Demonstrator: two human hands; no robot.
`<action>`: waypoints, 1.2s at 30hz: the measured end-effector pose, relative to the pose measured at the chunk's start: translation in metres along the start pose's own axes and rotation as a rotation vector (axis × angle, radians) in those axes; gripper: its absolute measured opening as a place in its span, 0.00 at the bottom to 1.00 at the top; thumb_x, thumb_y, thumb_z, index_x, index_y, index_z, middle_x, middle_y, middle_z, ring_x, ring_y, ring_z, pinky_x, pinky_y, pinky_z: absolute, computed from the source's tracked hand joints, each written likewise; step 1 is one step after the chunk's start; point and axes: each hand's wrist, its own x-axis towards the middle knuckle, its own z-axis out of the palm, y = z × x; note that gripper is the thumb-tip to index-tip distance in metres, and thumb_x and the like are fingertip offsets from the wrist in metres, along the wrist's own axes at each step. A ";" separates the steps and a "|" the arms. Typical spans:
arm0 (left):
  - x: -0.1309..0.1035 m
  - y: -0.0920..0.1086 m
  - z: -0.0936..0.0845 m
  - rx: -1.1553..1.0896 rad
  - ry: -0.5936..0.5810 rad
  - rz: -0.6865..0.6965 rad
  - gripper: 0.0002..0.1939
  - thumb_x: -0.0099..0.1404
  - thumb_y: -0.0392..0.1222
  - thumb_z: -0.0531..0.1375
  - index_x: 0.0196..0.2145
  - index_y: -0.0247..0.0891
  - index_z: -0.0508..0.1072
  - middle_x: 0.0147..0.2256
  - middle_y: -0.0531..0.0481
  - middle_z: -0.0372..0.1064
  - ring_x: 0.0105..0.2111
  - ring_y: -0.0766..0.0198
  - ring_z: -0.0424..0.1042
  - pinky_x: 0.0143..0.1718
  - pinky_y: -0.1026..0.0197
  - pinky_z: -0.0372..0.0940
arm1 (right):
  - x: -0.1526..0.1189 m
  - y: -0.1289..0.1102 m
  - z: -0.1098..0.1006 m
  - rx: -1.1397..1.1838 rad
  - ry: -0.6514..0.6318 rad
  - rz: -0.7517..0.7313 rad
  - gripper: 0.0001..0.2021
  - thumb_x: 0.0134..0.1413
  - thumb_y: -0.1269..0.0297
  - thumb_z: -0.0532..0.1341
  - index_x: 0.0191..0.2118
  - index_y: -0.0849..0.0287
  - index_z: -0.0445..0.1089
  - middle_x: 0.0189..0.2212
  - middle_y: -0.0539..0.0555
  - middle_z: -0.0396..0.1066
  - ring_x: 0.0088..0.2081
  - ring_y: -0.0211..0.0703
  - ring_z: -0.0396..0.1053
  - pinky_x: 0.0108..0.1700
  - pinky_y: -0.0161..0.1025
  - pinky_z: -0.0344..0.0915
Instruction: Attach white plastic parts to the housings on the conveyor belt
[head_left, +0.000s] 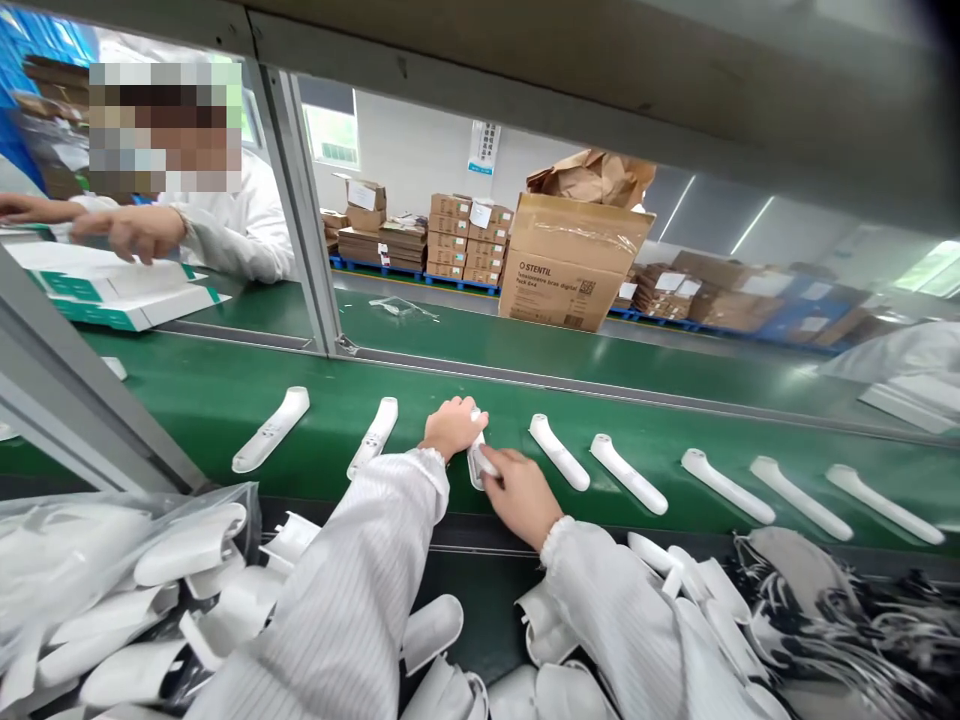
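Note:
On the green conveyor belt [442,385], a white curved plastic housing [475,462] lies between my two hands. My left hand [456,426] is closed over its upper end, with the fingertips at its right edge. My right hand [523,492] grips its lower part between thumb and fingers; these partly hide a white piece [487,462] there. To the left is a similar housing [375,436] with small dark marks, and beyond it another marked housing [271,430]. Several smooth white housings, the nearest one [559,452] included, lie spaced out to the right.
Loose white plastic covers [217,600] are heaped before me, partly under a clear bag [67,560]. Dark parts with wires [832,610] lie at right. A metal post [300,220] rises ahead. Across the belt are a co-worker [240,215], white-green boxes [127,290] and a large carton [570,260].

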 end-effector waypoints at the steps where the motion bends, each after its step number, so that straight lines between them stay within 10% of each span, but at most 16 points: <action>1: 0.000 0.002 0.002 -0.001 0.003 0.003 0.18 0.69 0.57 0.48 0.45 0.45 0.69 0.49 0.46 0.69 0.51 0.53 0.66 0.49 0.51 0.63 | -0.004 -0.001 0.002 -0.032 -0.043 -0.028 0.22 0.61 0.68 0.57 0.60 0.58 0.67 0.51 0.60 0.72 0.48 0.48 0.72 0.52 0.40 0.67; 9: 0.003 0.026 0.015 -0.002 0.005 0.023 0.18 0.69 0.53 0.49 0.48 0.41 0.69 0.49 0.42 0.68 0.52 0.52 0.66 0.50 0.50 0.63 | -0.015 0.015 -0.003 -0.259 -0.195 -0.011 0.22 0.64 0.68 0.56 0.63 0.55 0.64 0.59 0.56 0.68 0.63 0.52 0.60 0.61 0.44 0.60; 15: 0.005 0.041 -0.026 0.183 -0.190 0.168 0.26 0.67 0.59 0.49 0.56 0.44 0.66 0.57 0.41 0.63 0.58 0.47 0.59 0.55 0.46 0.59 | -0.015 0.022 -0.042 -0.107 -0.284 0.009 0.23 0.64 0.68 0.58 0.63 0.50 0.63 0.61 0.53 0.65 0.64 0.49 0.59 0.63 0.45 0.58; 20: 0.000 -0.017 -0.063 0.261 0.063 0.160 0.27 0.69 0.57 0.47 0.59 0.44 0.64 0.59 0.40 0.61 0.59 0.48 0.58 0.55 0.49 0.58 | -0.071 0.024 -0.079 0.159 -0.462 -0.252 0.19 0.64 0.66 0.59 0.59 0.47 0.69 0.58 0.48 0.69 0.59 0.42 0.65 0.63 0.42 0.58; 27: -0.011 -0.067 -0.042 0.054 -0.003 -0.122 0.18 0.68 0.56 0.48 0.46 0.48 0.71 0.47 0.46 0.69 0.45 0.55 0.71 0.47 0.54 0.64 | -0.119 0.013 -0.072 0.034 -0.504 -0.257 0.22 0.60 0.69 0.61 0.59 0.48 0.68 0.52 0.52 0.73 0.54 0.48 0.67 0.58 0.46 0.61; 32: -0.010 -0.051 -0.029 0.024 0.067 -0.142 0.18 0.68 0.56 0.47 0.42 0.45 0.71 0.45 0.45 0.70 0.44 0.54 0.72 0.45 0.54 0.64 | -0.090 0.001 -0.078 0.073 -0.408 -0.079 0.24 0.57 0.63 0.61 0.60 0.48 0.66 0.54 0.52 0.72 0.53 0.48 0.70 0.55 0.43 0.64; 36: -0.008 -0.042 -0.020 0.034 0.134 -0.187 0.16 0.68 0.51 0.47 0.43 0.43 0.71 0.45 0.45 0.70 0.43 0.54 0.72 0.44 0.55 0.64 | -0.033 -0.025 -0.040 -0.053 -0.153 0.063 0.19 0.59 0.61 0.59 0.55 0.54 0.67 0.46 0.55 0.75 0.44 0.50 0.74 0.47 0.42 0.66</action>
